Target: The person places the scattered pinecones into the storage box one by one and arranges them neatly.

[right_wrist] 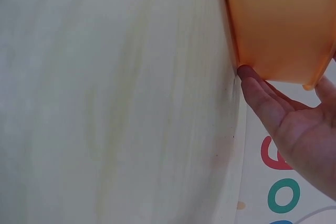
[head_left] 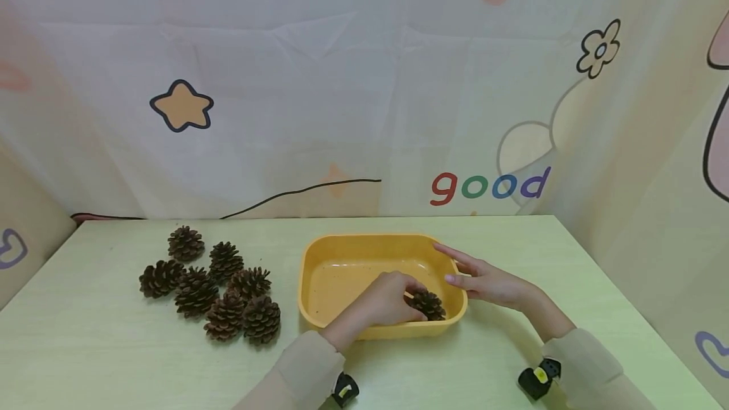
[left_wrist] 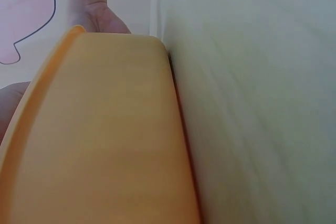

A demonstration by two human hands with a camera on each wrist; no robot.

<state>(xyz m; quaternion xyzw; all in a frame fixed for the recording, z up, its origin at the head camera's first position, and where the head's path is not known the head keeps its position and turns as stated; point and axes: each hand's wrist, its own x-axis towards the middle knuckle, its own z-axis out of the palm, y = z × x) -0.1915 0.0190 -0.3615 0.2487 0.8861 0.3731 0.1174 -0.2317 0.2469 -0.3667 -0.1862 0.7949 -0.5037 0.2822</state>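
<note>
A yellow plastic basin [head_left: 364,332] sits on the table, its side wall large in both wrist views. Inside it, at the near right corner, is a brown pine cone [head_left: 429,305]. My left hand [head_left: 387,299] reaches over the near rim and holds this cone between thumb and fingers; part of the cone is hidden behind them. At the right end, my right hand [head_left: 492,283] steadies the basin, its thumb over the rim and its other fingers along the outside. In the right wrist view, the fingers [right_wrist: 262,98] touch the basin's outer wall close to the table.
Several more pine cones [head_left: 196,293] lie in a loose group left of the basin. The pale table [head_left: 85,347] ends at a printed cloth backdrop [head_left: 273,112]. Each wrist wears a small black camera.
</note>
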